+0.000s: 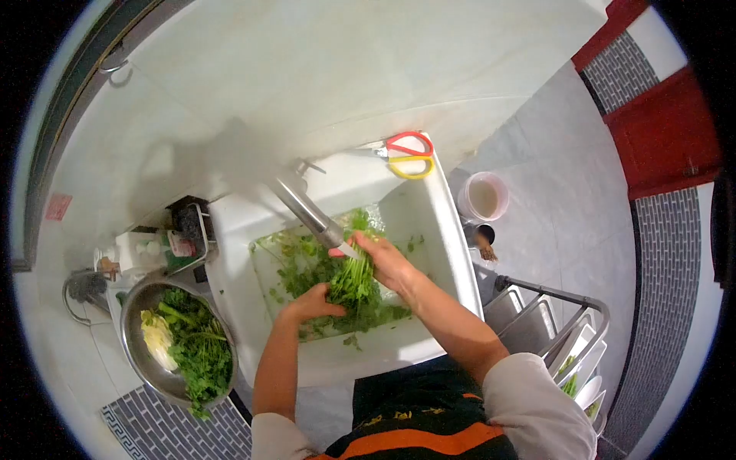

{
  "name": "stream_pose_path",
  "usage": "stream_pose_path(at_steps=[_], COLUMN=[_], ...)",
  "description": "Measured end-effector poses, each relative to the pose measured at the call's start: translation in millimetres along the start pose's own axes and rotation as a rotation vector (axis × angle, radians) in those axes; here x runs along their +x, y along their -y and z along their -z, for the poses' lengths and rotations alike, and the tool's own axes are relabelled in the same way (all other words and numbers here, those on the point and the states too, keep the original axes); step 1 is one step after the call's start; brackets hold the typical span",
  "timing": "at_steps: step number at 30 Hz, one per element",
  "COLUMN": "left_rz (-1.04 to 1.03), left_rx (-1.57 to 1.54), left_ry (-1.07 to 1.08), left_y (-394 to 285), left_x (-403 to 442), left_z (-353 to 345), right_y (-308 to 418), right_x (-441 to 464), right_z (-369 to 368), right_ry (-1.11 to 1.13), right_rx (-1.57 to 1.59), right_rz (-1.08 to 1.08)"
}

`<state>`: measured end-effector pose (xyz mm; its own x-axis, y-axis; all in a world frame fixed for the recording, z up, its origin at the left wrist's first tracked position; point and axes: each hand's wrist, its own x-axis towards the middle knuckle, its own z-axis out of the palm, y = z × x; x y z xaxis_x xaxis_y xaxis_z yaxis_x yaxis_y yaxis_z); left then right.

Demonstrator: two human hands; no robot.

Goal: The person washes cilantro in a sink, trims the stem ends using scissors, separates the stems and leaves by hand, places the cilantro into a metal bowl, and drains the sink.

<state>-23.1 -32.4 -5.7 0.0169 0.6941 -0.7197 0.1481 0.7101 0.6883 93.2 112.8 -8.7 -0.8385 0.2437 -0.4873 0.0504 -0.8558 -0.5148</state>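
A bunch of cilantro [354, 284] hangs over the sink [452, 253], its pale stems up and its leaves down. My right hand [386, 262] is closed around the stems, just below the mouth of the metal faucet [307, 208]. Water runs from the faucet onto the bunch. Lower on the left, my left hand [310, 305] grips the leafy part, its fingertips partly hidden in the leaves. Loose cilantro leaves [303, 264] float in the water in the basin.
Scissors [412, 167] with red and yellow handles lie on the sink's back right corner. A metal bowl [132, 326] of greens and pale cabbage stands at left. To the right are a pink-rimmed bucket [483, 195] and a rack [563, 297] of trays.
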Motion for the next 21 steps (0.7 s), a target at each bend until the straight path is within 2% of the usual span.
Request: stream_pose_path(at_steps=[1,2,3,5,6,8,9,11,12,14,16,18,19,20,21], left_rz=[-0.006,-0.012,-0.013,0.223,0.216,-0.135,-0.144,-0.352,-0.368,0.135,0.140,-0.123,-0.338,-0.348,-0.510], left_rx=[0.156,0.314,0.315,0.406,0.412,-0.061,-0.056,0.439,0.439,0.660,0.755,0.619,0.382,0.386,0.046], left_ry=[0.051,0.101,0.096,-0.074,-0.078,-0.412,-0.414,-0.681,-0.682,-0.651,-0.629,-0.732,-0.717,-0.718,-0.413], left_y=[45.5,77.1,90.5,102.2,95.6,77.4,69.7,47.0,25.1,-18.0,-7.2,-3.7,0.0,-1.3,-11.0], left_x=[15.1,21.5,15.8,8.2,4.2,-11.9,-13.6,-9.9,-14.0,-28.1,-16.2,-27.5,-27.8,-31.5,-37.9], left_z=[1.1,2.7,3.9,4.6,3.1,-3.1,-4.2,-4.2,-3.2,2.2,15.8,15.3,13.8,15.6,16.1], right_y=[-0.4,6.6,16.7,22.1,21.3,13.8,6.6,13.1,15.4,14.1,13.8,10.9,7.8,4.8,2.9], right_x=[-2.8,-8.2,-16.7,-22.4,-22.9,-23.8,-20.7,-32.0,-38.2,-46.9,-54.1,-60.8,-60.3,-60.3,-61.3], right_z=[2.2,-1.6,-9.6,-11.3,-10.6,-11.2,-5.4,-19.1,-25.4,-31.2,-34.7,-40.7,-43.0,-46.7,-51.3], right_ry=[0.034,0.041,0.031,0.079,0.081,0.008,0.140,0.196,0.249,0.224,0.196,0.221,0.196,0.172,0.168], right_rx=[0.132,0.127,0.136,0.111,0.107,-0.696,-0.690,-0.682,-0.663,-0.658,-0.621,-0.602,-0.470,-0.335,-0.339], right_rz=[-0.003,-0.004,0.014,0.052,0.061,0.210,0.263,0.306,0.338,0.354,0.321,0.330,0.290,0.252,0.263])
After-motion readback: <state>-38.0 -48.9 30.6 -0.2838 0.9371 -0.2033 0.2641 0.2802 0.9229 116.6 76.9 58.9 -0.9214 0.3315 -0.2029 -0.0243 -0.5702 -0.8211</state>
